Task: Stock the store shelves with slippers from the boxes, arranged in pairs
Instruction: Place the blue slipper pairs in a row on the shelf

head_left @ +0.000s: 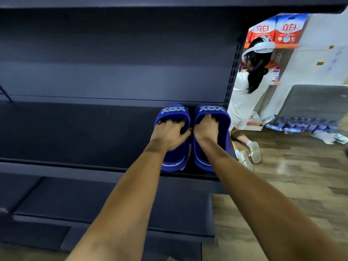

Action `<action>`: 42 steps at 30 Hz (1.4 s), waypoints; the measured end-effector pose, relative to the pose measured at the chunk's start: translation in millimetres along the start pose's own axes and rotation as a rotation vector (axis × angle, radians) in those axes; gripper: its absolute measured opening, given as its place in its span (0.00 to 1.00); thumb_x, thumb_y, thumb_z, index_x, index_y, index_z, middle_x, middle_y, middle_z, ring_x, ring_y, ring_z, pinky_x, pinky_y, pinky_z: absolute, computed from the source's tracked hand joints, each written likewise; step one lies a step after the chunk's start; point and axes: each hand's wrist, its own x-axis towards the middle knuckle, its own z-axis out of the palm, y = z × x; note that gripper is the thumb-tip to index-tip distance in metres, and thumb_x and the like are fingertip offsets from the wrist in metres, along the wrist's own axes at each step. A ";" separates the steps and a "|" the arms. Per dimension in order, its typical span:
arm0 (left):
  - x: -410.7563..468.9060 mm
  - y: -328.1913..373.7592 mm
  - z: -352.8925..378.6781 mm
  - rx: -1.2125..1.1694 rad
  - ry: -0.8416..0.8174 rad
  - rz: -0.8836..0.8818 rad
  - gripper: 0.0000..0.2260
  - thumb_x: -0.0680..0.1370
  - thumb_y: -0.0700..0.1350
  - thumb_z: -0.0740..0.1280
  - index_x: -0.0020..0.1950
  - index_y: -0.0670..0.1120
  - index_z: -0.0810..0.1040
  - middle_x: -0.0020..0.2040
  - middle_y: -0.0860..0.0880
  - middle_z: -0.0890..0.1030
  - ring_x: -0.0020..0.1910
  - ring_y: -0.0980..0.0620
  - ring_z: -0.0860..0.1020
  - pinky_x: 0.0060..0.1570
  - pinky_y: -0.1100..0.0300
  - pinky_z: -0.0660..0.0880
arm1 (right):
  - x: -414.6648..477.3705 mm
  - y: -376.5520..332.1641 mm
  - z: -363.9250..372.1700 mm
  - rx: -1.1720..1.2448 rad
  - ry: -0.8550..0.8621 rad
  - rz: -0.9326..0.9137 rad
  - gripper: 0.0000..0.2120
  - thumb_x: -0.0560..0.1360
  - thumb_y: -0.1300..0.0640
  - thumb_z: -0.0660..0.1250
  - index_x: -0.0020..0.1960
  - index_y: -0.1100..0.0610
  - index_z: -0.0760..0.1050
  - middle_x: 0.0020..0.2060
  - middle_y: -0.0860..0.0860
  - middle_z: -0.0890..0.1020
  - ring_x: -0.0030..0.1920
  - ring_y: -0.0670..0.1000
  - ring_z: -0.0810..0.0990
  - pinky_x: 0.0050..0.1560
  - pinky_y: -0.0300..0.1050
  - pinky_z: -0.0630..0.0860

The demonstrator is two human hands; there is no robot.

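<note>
**Blue slipper pair held at the right end of a dark shelf**

Two bare forearms are stretched forward from the bottom of the view to a dark blue shelf (75, 129). Each of the hands is pushed under the strap of one blue slipper: the left hand (170, 135) is clasped on the left slipper (174, 140), with its fingers tucked beneath the strap and its thumb curled round the inner edge; the right hand (205, 129) is closed on the right slipper (212, 136) in the same way. Both slippers are set flat on the shelf, side by side and almost touching, toes toward the back panel (113, 53), heels just short of the shelf's front lip. The right slipper is placed close to the shelf's right end, beside the perforated upright (232, 72). To the left of the pair, the shelf surface is seen bare along its whole length. A lower shelf (113, 200) is seen below, projecting further forward. Beyond the shelf end, a person in white (243, 98) is seen crouched on the wooden floor (282, 185), near packs of bottles (305, 123).
</note>
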 end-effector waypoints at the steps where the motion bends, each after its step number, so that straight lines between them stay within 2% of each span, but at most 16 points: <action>1: 0.1 0.7 0.2 0.020 0.031 0.008 0.18 0.80 0.56 0.53 0.63 0.49 0.72 0.56 0.46 0.80 0.54 0.44 0.77 0.51 0.53 0.70 | -1.4 0.0 -0.3 -0.031 -0.002 -0.014 0.19 0.76 0.62 0.59 0.65 0.67 0.65 0.66 0.62 0.69 0.68 0.62 0.63 0.66 0.53 0.62; 5: -4.2 4.7 -0.3 0.092 0.153 -0.012 0.17 0.80 0.55 0.54 0.63 0.48 0.72 0.57 0.48 0.79 0.58 0.47 0.74 0.48 0.54 0.69 | 0.7 1.0 3.7 -0.138 -0.008 -0.078 0.14 0.77 0.60 0.59 0.60 0.64 0.70 0.60 0.61 0.76 0.63 0.62 0.71 0.62 0.53 0.66; 8: -2.2 6.1 -3.2 0.125 0.145 -0.003 0.15 0.80 0.53 0.54 0.61 0.46 0.71 0.49 0.45 0.81 0.49 0.44 0.78 0.38 0.56 0.65 | 0.3 1.3 4.2 -0.164 -0.007 -0.124 0.13 0.77 0.60 0.59 0.59 0.66 0.70 0.58 0.63 0.77 0.60 0.63 0.74 0.58 0.52 0.70; 11: -5.4 9.2 -2.2 0.092 0.128 -0.012 0.16 0.81 0.51 0.53 0.56 0.45 0.76 0.50 0.44 0.82 0.48 0.43 0.79 0.38 0.56 0.66 | -6.8 0.3 -0.6 -0.194 -0.011 -0.173 0.14 0.77 0.60 0.57 0.59 0.67 0.71 0.59 0.63 0.76 0.61 0.63 0.73 0.60 0.51 0.69; 13: -17.6 16.6 -6.2 0.029 0.080 -0.129 0.17 0.81 0.51 0.52 0.56 0.44 0.77 0.54 0.44 0.81 0.52 0.43 0.77 0.43 0.55 0.68 | -22.4 5.0 -5.0 -0.188 -0.044 -0.190 0.16 0.76 0.62 0.56 0.61 0.68 0.70 0.60 0.63 0.75 0.62 0.62 0.71 0.62 0.48 0.65; 15: -39.1 19.9 -10.6 -0.095 -0.040 -0.243 0.18 0.81 0.49 0.51 0.63 0.46 0.74 0.63 0.45 0.76 0.61 0.44 0.73 0.54 0.53 0.69 | -40.6 8.1 -11.1 -0.207 -0.133 -0.201 0.20 0.76 0.62 0.54 0.67 0.66 0.65 0.64 0.61 0.72 0.65 0.60 0.68 0.64 0.47 0.62; 17: -75.2 22.4 -14.9 -0.195 -0.169 -0.242 0.20 0.82 0.47 0.49 0.73 0.48 0.63 0.73 0.48 0.65 0.73 0.48 0.60 0.69 0.52 0.58 | -63.6 10.1 -25.4 -0.220 -0.303 -0.149 0.23 0.77 0.62 0.53 0.72 0.61 0.57 0.69 0.60 0.67 0.71 0.60 0.63 0.68 0.48 0.61; 18: -95.5 21.6 -14.5 -0.207 -0.123 -0.203 0.20 0.82 0.46 0.49 0.74 0.47 0.61 0.75 0.49 0.62 0.76 0.50 0.55 0.72 0.52 0.52 | -73.0 11.3 -32.7 -0.231 -0.326 -0.152 0.25 0.77 0.62 0.54 0.74 0.60 0.54 0.71 0.60 0.63 0.73 0.59 0.59 0.71 0.49 0.57; 21: -156.4 19.6 -14.2 -0.239 0.192 -0.192 0.21 0.80 0.48 0.50 0.72 0.44 0.65 0.72 0.49 0.67 0.75 0.48 0.56 0.71 0.50 0.56 | -107.4 18.7 -44.1 -0.220 -0.144 -0.342 0.26 0.75 0.62 0.56 0.73 0.61 0.58 0.72 0.59 0.64 0.74 0.59 0.55 0.74 0.53 0.51; 24: -216.7 21.2 -2.3 -0.221 0.272 -0.180 0.20 0.78 0.46 0.53 0.68 0.45 0.71 0.69 0.49 0.71 0.72 0.46 0.63 0.61 0.46 0.66 | -159.8 49.4 -30.6 -0.177 0.116 -0.718 0.23 0.68 0.62 0.55 0.62 0.62 0.73 0.61 0.58 0.76 0.64 0.60 0.68 0.65 0.57 0.67; 26: -262.2 22.8 24.5 -0.191 0.277 -0.162 0.20 0.75 0.47 0.53 0.63 0.45 0.75 0.65 0.47 0.75 0.66 0.44 0.69 0.53 0.47 0.71 | -204.9 83.1 -9.1 -0.118 0.151 -0.838 0.22 0.65 0.61 0.55 0.57 0.59 0.75 0.57 0.55 0.77 0.58 0.56 0.66 0.59 0.53 0.67; 28: -312.3 27.2 59.5 -0.218 0.088 -0.229 0.20 0.76 0.47 0.52 0.65 0.46 0.73 0.66 0.48 0.73 0.64 0.43 0.69 0.53 0.48 0.70 | -254.0 121.3 17.1 -0.152 -0.080 -0.803 0.21 0.68 0.61 0.55 0.59 0.58 0.74 0.59 0.55 0.75 0.59 0.55 0.64 0.59 0.53 0.64; 30: -361.9 31.9 96.8 -0.271 -0.128 -0.348 0.18 0.79 0.45 0.55 0.68 0.47 0.70 0.69 0.50 0.69 0.67 0.44 0.66 0.58 0.49 0.67 | -297.0 160.9 49.1 -0.271 -0.463 -0.651 0.21 0.71 0.59 0.54 0.62 0.58 0.73 0.62 0.54 0.73 0.64 0.57 0.64 0.61 0.51 0.63; 34: -449.2 43.3 165.5 -0.338 -0.400 -0.492 0.15 0.78 0.44 0.59 0.65 0.49 0.72 0.67 0.50 0.71 0.65 0.44 0.68 0.59 0.51 0.68 | -363.5 237.8 114.2 -0.436 -0.990 -0.405 0.17 0.76 0.58 0.57 0.63 0.56 0.74 0.65 0.55 0.74 0.66 0.56 0.71 0.64 0.46 0.68; 37: -499.9 55.0 211.3 -0.415 -0.545 -0.576 0.15 0.77 0.44 0.58 0.63 0.49 0.73 0.65 0.49 0.74 0.63 0.44 0.71 0.59 0.52 0.70 | -407.6 281.8 147.0 -0.468 -1.204 -0.251 0.16 0.78 0.60 0.57 0.64 0.59 0.73 0.65 0.57 0.74 0.65 0.56 0.71 0.66 0.46 0.65; 42: -562.3 92.3 278.2 -0.510 -0.776 -0.617 0.16 0.78 0.43 0.57 0.65 0.49 0.73 0.65 0.48 0.76 0.63 0.46 0.73 0.59 0.56 0.70 | -460.5 355.7 174.9 -0.488 -1.271 -0.068 0.14 0.76 0.63 0.58 0.59 0.62 0.76 0.60 0.60 0.78 0.62 0.58 0.74 0.61 0.45 0.68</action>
